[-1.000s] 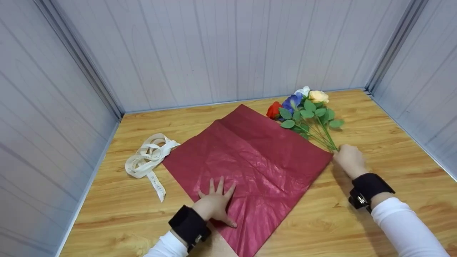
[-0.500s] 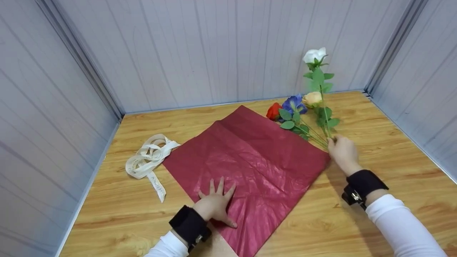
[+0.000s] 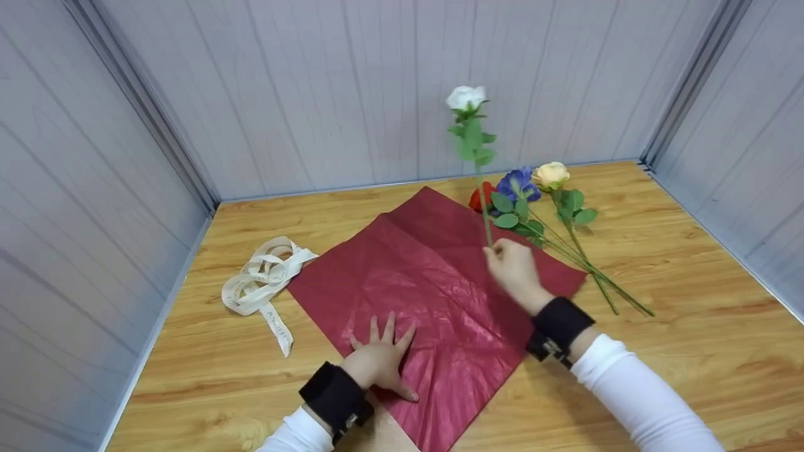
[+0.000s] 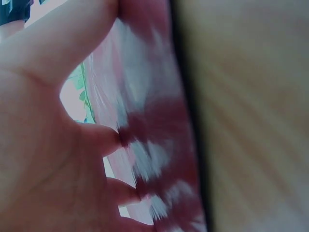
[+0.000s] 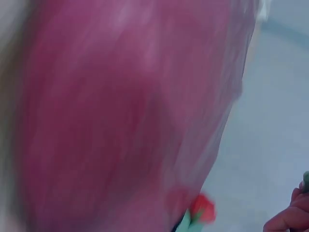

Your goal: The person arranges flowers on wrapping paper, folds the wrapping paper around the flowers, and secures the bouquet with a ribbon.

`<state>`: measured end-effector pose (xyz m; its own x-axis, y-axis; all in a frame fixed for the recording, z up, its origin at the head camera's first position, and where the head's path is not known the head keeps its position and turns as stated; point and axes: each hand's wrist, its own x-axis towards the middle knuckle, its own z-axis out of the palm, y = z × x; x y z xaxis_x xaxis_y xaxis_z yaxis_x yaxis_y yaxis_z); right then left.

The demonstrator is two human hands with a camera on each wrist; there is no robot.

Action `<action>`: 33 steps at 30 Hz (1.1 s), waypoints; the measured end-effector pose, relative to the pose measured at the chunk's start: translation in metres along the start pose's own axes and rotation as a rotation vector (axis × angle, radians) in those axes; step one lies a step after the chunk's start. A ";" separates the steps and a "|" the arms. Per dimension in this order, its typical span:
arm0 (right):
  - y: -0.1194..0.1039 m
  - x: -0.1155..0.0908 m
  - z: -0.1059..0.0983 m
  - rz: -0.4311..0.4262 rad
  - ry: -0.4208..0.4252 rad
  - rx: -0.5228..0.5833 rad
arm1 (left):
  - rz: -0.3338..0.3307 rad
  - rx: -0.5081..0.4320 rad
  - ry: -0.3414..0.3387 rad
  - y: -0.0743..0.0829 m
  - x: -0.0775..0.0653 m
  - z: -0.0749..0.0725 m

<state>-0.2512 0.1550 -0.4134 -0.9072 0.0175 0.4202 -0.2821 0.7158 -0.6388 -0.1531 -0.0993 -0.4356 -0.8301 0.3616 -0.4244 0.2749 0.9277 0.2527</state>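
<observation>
A sheet of dark red wrapping paper (image 3: 402,263) lies flat on the wooden table, turned like a diamond. My left hand (image 3: 380,359) rests on its lower left edge with fingers spread; the left wrist view shows the fingertips touching the paper. Above the paper's right half, my right hand (image 3: 514,267) pinches the stem of a white rose (image 3: 466,98), which stands nearly upright with its bloom against the back wall. At the edge of the right wrist view, only part of the fingers (image 5: 289,217) shows, with a bit of green stem.
Right of the paper lie a red flower (image 3: 478,199), a blue flower (image 3: 518,184) and a cream rose (image 3: 551,174), their stems crossing toward the right. A loosely coiled white ribbon (image 3: 257,276) with print lies on the left. Grey panel walls (image 3: 326,94) enclose the table.
My right hand has picked the white rose out of the bunch, raised it and carried it left over the paper. The other flowers stay on the table. My left hand has not moved.
</observation>
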 end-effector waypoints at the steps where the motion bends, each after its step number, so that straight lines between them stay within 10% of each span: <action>1: -0.006 -0.002 0.006 -0.014 -0.007 0.007 | -0.001 0.000 -0.001 0.000 0.000 0.000; 33: -0.025 -0.019 0.066 0.097 -0.266 -0.076 | -0.005 -0.022 -0.002 0.000 -0.001 0.000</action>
<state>-0.2473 0.0902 -0.4482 -0.9815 -0.0882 0.1697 -0.1753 0.7703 -0.6131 -0.1527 -0.0996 -0.4354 -0.8304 0.3572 -0.4275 0.2601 0.9272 0.2695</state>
